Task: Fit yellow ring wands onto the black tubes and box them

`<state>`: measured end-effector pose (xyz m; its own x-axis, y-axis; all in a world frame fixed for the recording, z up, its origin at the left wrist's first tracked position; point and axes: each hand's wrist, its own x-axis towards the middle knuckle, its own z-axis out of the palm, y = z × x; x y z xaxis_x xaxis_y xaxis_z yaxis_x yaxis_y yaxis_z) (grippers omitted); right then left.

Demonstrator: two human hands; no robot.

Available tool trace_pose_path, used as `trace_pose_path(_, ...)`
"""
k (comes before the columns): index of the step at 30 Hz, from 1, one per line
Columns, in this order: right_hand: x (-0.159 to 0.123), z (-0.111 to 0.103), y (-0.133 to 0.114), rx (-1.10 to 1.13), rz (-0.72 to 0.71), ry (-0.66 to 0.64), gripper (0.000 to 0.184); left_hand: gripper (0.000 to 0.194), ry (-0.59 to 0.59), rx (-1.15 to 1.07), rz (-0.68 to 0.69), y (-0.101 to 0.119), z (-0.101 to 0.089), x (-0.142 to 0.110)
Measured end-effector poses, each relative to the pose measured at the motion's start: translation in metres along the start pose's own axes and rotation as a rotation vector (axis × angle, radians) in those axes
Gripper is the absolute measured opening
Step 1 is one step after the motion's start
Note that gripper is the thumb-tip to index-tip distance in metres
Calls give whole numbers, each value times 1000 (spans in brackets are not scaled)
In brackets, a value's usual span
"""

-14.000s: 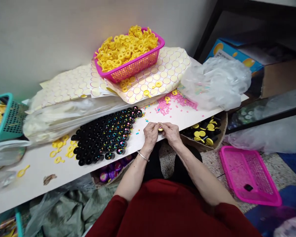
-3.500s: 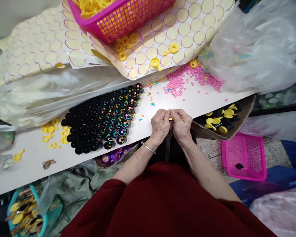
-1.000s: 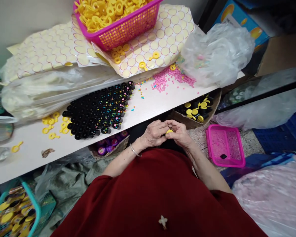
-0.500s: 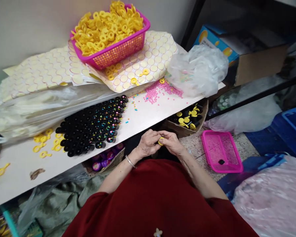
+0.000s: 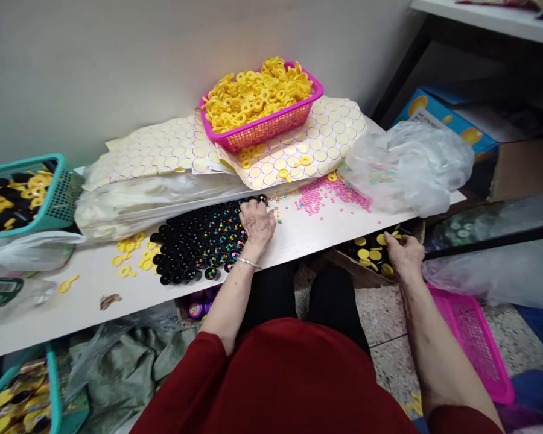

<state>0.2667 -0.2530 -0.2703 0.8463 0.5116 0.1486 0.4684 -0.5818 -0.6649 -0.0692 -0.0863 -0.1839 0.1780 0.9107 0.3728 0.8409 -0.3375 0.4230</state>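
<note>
My left hand [image 5: 257,224] reaches over the right end of the black cups [image 5: 199,241]. Its fingers curl down onto a cup at the back of the group, and their tips are partly hidden. Small coloured beads lie inside many of these cups. Out to the right, my right hand [image 5: 406,256] is at the rim of a cardboard box [image 5: 362,274] under the table edge. Fingers and thumb are apart there, just above black pieces with yellow caps [image 5: 364,253]; I see nothing held between them.
A pink basket [image 5: 271,123] heaped with yellow ring pieces stands on sticker sheets [image 5: 344,123]. Pink beads [image 5: 317,196] are scattered beside a clear plastic bag [image 5: 411,163]. Teal baskets [image 5: 66,193] are on the left; another pink basket [image 5: 484,343] is low on the right.
My hands were together in front of my body around a yellow-capped piece. They have parted: the left went forward to the black cups, the right out to the cardboard box. The view has shifted left.
</note>
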Motion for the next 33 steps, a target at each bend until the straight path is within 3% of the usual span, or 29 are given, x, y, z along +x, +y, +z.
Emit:
trace_pose_path(2, -1, -7, -18, -29, -42, 122, 34, 19, -1, 79, -110, 1, 1, 19)
trace_pose_path(5, -13, -1, -71, 66, -323, 221, 26, 25, -52, 125, -170, 1, 8, 36)
trace_pose_path(7, -21, 15, -116, 169, -483, 136, 24, 24, -84, 135, -179, 0, 14, 39)
trace_pose_path(10, -26, 49, -185, 213, -685, -108, 21, 22, -100, 146, -180, -3, 19, 40)
trace_pose_path(14, -29, 89, -257, -9, -791, -301, 23, 21, -107, 164, -209, -5, 20, 42)
trace_pose_path(17, -32, 107, -286, -241, -832, -372, 29, 25, -120, 220, -251, -3, 18, 44)
trace_pose_path(21, -30, 115, -293, -378, -862, -433, 33, 25, -140, 270, -250, -1, 17, 43)
trace_pose_path(24, -27, 111, -281, -254, -814, -425, 30, 26, -126, 256, -260, 1, 18, 41)
trace_pose_path(27, -32, 97, -257, 37, -623, -467, 20, 28, -109, 220, -266, 1, 19, 39)
trace_pose_path(30, -49, 75, -222, 327, -359, -686, 12, 26, -112, 174, -258, 0, 21, 39)
trace_pose_path(33, -70, 57, -189, 401, -119, -896, 11, 25, -103, 148, -266, -2, 22, 39)
